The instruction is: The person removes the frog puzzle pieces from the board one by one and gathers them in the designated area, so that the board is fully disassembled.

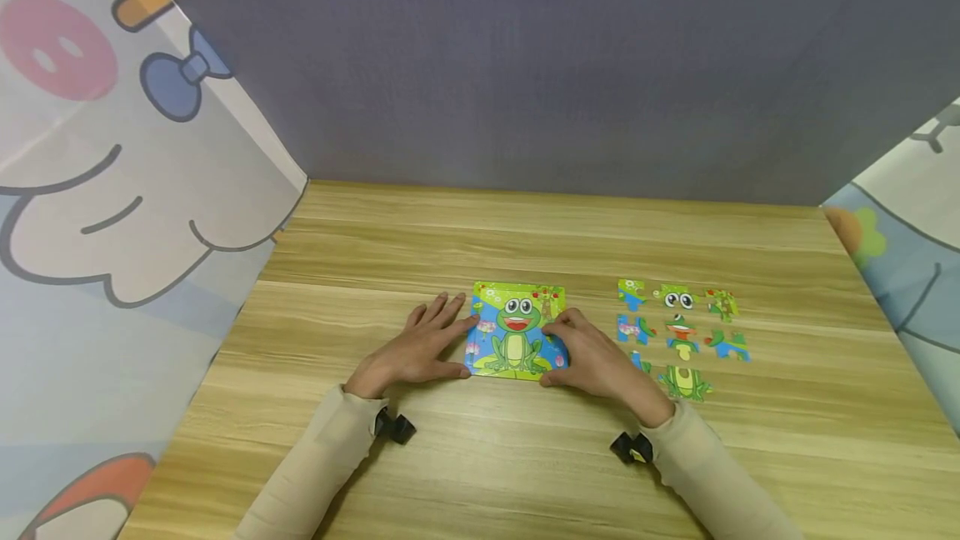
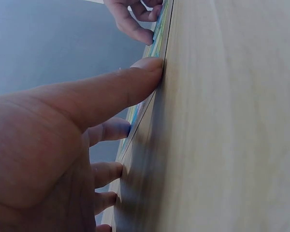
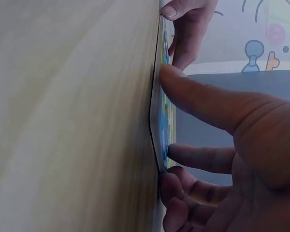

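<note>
A flat square frog picture board point(image 1: 516, 344) lies on the table between both hands. My left hand point(image 1: 420, 350) is at its left side, fingers spread and mostly straight; the thumb and index fingertip touch the edge. At the right side, my right hand point(image 1: 600, 361) holds the board's lower right part, thumb at the near edge and index finger on the picture. The right wrist view shows the other right fingers point(image 3: 174, 210) curled by the board's edge. In the left wrist view the left thumb point(image 2: 121, 87) lies against the board's near edge.
Several loose frog puzzle pieces, among them an eyes piece point(image 1: 678, 298) and a body piece point(image 1: 685, 383), lie spaced in rows to the right. My right forearm partly covers that area. A grey partition point(image 1: 555, 65) stands behind the wooden table point(image 1: 487, 473), with cartoon-printed panels at both sides.
</note>
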Available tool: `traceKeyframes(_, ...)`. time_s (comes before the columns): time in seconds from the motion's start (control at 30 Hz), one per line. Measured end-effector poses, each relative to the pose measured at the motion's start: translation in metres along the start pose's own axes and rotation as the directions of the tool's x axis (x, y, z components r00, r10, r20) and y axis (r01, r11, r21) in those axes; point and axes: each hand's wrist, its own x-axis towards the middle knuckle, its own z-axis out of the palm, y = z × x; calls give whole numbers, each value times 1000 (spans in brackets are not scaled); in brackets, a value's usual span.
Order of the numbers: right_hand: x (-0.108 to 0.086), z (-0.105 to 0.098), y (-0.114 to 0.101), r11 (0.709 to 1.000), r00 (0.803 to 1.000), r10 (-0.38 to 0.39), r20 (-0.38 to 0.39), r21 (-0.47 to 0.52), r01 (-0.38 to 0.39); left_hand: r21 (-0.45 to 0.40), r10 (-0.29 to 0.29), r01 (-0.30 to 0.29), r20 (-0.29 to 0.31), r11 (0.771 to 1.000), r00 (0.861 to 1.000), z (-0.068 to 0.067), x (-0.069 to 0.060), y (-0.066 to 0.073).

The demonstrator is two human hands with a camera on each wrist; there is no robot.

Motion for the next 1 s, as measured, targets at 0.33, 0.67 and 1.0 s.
traceKeyframes(0.33, 2, 2, 0, 1000, 1000, 18, -11, 15, -17, -6, 9, -9, -1, 1000, 1000, 0, 0, -1)
traceKeyframes(0.67, 3, 2, -1, 997, 999, 42, 25, 61, -44, -15, 5, -5, 4, 1000, 1000, -1, -1, -1)
traceKeyframes(1.0, 3, 1, -4, 999, 999, 42, 3, 16, -42, -18, 3, -3, 5, 1000, 1000, -1, -1, 0)
